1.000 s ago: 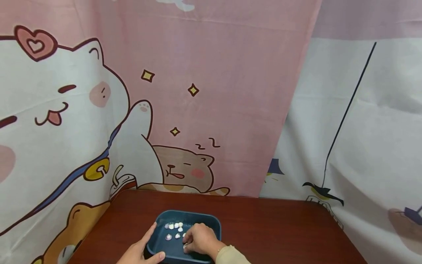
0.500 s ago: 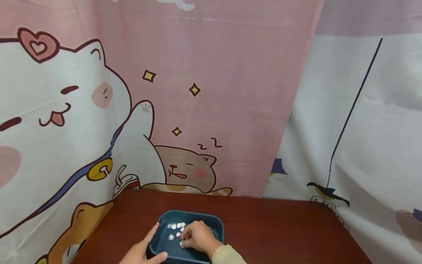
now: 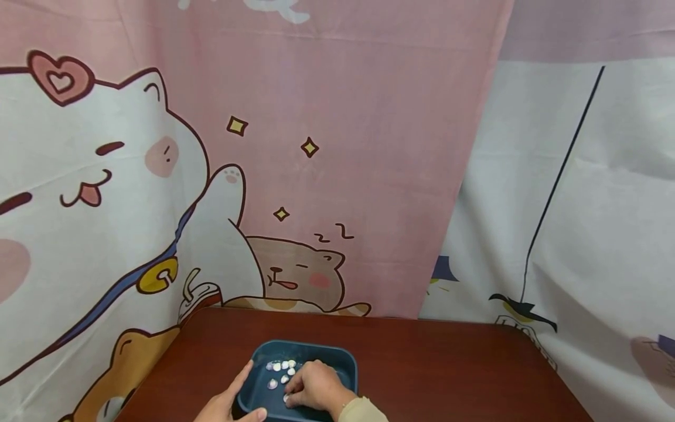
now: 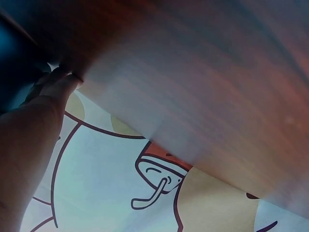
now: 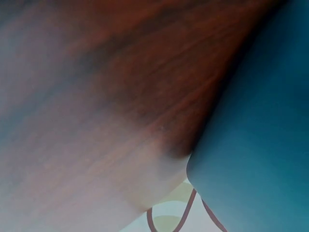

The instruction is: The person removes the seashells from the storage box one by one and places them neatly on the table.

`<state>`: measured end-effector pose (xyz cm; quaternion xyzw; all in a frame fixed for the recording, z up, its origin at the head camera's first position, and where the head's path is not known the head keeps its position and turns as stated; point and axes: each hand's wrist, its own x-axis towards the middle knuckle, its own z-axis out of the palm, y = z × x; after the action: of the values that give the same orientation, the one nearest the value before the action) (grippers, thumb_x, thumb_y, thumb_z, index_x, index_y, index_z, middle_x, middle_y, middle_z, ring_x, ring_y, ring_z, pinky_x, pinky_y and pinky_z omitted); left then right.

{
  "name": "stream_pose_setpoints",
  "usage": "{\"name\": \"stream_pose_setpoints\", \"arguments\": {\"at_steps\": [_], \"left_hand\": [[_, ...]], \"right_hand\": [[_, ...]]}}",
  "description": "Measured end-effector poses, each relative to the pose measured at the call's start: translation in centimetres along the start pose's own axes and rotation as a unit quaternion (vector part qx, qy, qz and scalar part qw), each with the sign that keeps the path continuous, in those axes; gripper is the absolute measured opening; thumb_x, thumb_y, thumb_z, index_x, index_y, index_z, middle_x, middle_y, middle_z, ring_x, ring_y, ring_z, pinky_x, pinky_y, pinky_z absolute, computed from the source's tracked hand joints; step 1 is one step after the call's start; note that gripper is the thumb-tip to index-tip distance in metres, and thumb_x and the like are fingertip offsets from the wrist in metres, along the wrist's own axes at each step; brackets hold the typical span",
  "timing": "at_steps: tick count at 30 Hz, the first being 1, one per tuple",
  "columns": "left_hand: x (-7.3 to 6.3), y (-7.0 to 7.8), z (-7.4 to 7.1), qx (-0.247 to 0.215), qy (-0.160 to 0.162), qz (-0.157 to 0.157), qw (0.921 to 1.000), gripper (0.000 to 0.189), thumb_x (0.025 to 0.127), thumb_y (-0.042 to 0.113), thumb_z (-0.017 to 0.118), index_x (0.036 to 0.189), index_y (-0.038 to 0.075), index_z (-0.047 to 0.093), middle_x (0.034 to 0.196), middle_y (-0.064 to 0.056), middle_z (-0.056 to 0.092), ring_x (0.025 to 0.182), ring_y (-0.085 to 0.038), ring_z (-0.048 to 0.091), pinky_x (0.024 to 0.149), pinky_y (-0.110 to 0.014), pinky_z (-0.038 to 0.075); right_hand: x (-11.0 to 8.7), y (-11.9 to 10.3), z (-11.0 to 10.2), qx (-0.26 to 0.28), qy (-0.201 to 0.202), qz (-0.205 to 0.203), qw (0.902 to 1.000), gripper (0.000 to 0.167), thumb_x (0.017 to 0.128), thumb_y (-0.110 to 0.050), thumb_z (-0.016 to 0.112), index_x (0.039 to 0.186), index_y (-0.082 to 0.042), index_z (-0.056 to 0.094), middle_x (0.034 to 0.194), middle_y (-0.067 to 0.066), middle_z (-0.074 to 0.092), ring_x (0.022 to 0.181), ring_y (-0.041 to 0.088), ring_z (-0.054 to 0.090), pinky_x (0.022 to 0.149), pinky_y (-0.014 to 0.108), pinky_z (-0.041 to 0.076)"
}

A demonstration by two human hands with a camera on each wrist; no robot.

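Note:
A dark blue tray [image 3: 337,351] sits on the table with several small, pale, shell-like pieces [image 3: 272,384] inside, mostly grouped in its left half. My left hand [image 3: 224,401] lies against the tray's near left corner, fingers straight along the left side and thumb at the near rim. In the left wrist view, the left fingers [image 4: 53,92] reach along beside the dark tray. Inside the tray, my right hand [image 3: 316,387] pinches one small white piece [image 3: 286,398] close over the floor. The right wrist view shows only the tray's blue outer wall [image 5: 256,145], not the fingers.
The reddish-brown wooden table [image 3: 448,369] extends on both sides of the tray. Behind it hangs a pink and white cloth [image 3: 369,146] printed with cartoon cats, meeting the table's back edge.
My right hand has shifted left within the tray, carrying the small white piece leftward. The left hand keeps its place at the tray. The head view has shifted slightly.

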<state>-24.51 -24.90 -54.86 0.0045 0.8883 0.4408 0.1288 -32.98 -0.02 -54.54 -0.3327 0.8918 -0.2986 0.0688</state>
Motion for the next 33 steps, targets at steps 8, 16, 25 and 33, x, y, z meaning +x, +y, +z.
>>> {"name": "stream_pose_setpoints", "arguments": {"at_steps": [8, 16, 25, 33], "left_hand": [[0.0, 0.0, -0.1, 0.000, 0.002, -0.004, 1.0000, 0.111, 0.091, 0.057, 0.080, 0.170, 0.007, 0.020, 0.146, -0.043, 0.052, 0.099, -0.032, 0.069, 0.091, -0.061, 0.062], [-0.1, 0.0, -0.3, -0.026, -0.010, 0.003, 0.9996, 0.111, 0.092, 0.054, 0.080, 0.170, 0.007, 0.017, 0.146, -0.044, 0.050, 0.097, -0.031, 0.071, 0.088, -0.058, 0.064], [-0.6, -0.2, -0.2, -0.032, -0.003, -0.002, 0.9995, 0.112, 0.091, 0.056, 0.081, 0.170, 0.008, 0.018, 0.145, -0.044, 0.052, 0.099, -0.032, 0.072, 0.086, -0.059, 0.064], [-0.2, -0.2, 0.0, -0.059, -0.005, 0.010, 0.9982, 0.112, 0.091, 0.050, 0.083, 0.170, 0.007, 0.016, 0.143, -0.046, 0.051, 0.101, -0.036, 0.073, 0.088, -0.062, 0.063]], "right_hand": [[0.1, -0.5, 0.2, -0.022, -0.023, -0.008, 0.9994, 0.010, 0.088, -0.027, 0.089, 0.098, -0.028, 0.089, 0.078, -0.020, 0.079, 0.072, -0.013, 0.062, 0.072, 0.015, 0.053], [0.1, -0.9, 0.2, -0.034, -0.020, -0.017, 0.9991, 0.008, 0.089, -0.025, 0.088, 0.097, -0.025, 0.089, 0.070, -0.020, 0.075, 0.067, -0.012, 0.060, 0.070, 0.014, 0.051], [-0.1, -0.8, -2.3, 0.085, 0.067, -0.066, 0.9919, 0.008, 0.091, -0.020, 0.083, 0.095, -0.017, 0.088, 0.072, -0.018, 0.074, 0.063, -0.011, 0.055, 0.060, 0.012, 0.049], [-3.0, 6.2, -10.3, 0.063, 0.186, 0.008, 0.9804, 0.014, 0.093, -0.028, 0.084, 0.102, -0.018, 0.087, 0.088, -0.010, 0.080, 0.074, -0.003, 0.066, 0.066, 0.020, 0.056]]}}
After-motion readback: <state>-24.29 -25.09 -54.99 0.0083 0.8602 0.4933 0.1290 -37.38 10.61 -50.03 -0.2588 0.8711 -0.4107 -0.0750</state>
